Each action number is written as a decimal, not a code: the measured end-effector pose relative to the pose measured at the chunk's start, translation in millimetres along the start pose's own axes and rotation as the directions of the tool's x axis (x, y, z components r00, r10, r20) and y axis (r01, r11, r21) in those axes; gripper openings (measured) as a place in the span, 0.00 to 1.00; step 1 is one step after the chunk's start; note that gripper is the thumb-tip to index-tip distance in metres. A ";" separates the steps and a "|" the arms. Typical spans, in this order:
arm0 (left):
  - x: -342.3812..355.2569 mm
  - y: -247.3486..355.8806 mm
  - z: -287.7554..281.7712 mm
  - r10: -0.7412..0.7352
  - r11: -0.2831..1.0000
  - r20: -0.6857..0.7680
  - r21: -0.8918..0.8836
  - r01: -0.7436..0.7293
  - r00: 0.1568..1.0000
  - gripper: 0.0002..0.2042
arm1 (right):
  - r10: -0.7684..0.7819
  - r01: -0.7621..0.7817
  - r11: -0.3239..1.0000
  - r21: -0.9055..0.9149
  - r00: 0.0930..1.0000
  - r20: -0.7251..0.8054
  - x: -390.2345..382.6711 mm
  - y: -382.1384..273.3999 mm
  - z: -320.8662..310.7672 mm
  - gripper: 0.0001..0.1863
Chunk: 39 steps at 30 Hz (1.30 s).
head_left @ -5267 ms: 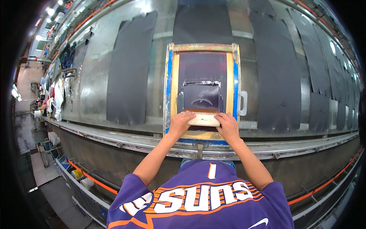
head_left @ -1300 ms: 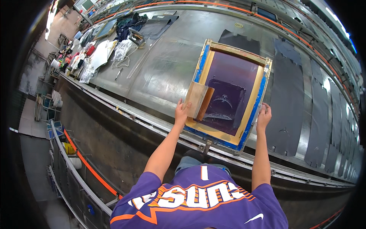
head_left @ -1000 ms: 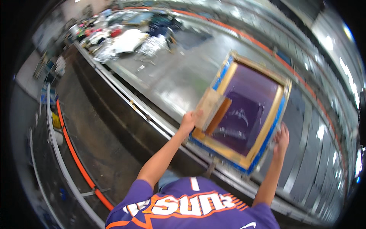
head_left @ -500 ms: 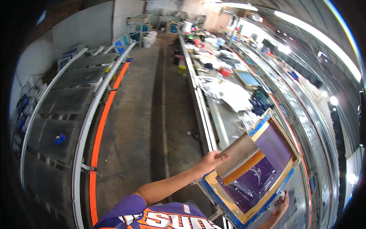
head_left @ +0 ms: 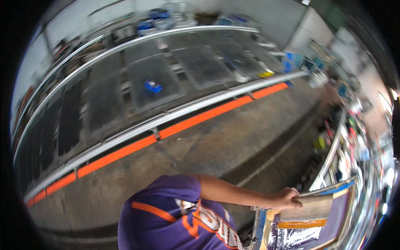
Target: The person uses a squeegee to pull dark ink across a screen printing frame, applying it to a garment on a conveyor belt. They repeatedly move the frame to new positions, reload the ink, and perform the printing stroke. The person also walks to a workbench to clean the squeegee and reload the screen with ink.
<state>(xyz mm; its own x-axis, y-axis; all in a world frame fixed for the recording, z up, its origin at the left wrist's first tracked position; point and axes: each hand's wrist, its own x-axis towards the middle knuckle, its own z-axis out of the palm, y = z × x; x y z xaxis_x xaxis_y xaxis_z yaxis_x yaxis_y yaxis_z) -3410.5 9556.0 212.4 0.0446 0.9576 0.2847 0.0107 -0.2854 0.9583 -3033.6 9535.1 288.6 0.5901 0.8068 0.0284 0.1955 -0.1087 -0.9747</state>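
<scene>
My left hand [head_left: 287,199] is closed at the upper edge of a squeegee, its fingers curled over the wooden handle [head_left: 307,209]. An orange blade [head_left: 301,224] runs along the handle's lower side. The squeegee rests inside a screen-printing frame [head_left: 261,223] with blue tape on its rim, at the lower right. Purple mesh [head_left: 339,213] shows beyond the squeegee, and glossy wet-looking purple ink [head_left: 275,237] lies below the blade. The frame's lower part is cut off by the picture's edge. My right hand is out of view.
Across the concrete aisle [head_left: 200,146] stands a long table of dark panels [head_left: 154,71], edged by a pale metal rail [head_left: 233,92] and an orange strip [head_left: 200,120]. A small blue object [head_left: 153,86] sits on one panel. At right, a cluttered worktable [head_left: 333,150] runs alongside.
The view has swung left toward the panelled table, so the screen frame now sits lower right. My left hand stays on the squeegee. My right hand, earlier at the frame's near edge, has left view.
</scene>
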 end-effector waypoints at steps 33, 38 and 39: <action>473.4 -190.4 -340.5 -0.120 0.970 0.164 -0.191 0.151 0.979 0.21 | 0.152 -0.080 0.942 0.327 0.968 -0.200 241.8 -49.7 495.9 0.19; 586.6 -244.1 -339.1 0.065 0.992 0.064 -0.114 -0.058 0.996 0.22 | 0.184 -0.060 0.919 0.390 0.939 -0.289 323.1 -45.4 566.7 0.18; 612.0 -247.8 -349.8 0.035 0.995 0.078 -0.098 -0.027 0.996 0.22 | 0.188 -0.055 0.914 0.401 0.935 -0.300 341.1 -47.0 584.8 0.17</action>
<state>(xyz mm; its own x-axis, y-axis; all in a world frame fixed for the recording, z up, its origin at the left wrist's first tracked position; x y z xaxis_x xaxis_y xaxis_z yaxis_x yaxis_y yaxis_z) -3735.3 10226.6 157.2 0.1230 0.9411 0.3150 -0.0882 -0.3057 0.9480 -3299.6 10155.0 214.3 0.8234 0.5602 -0.0902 -0.1681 0.0891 -0.9817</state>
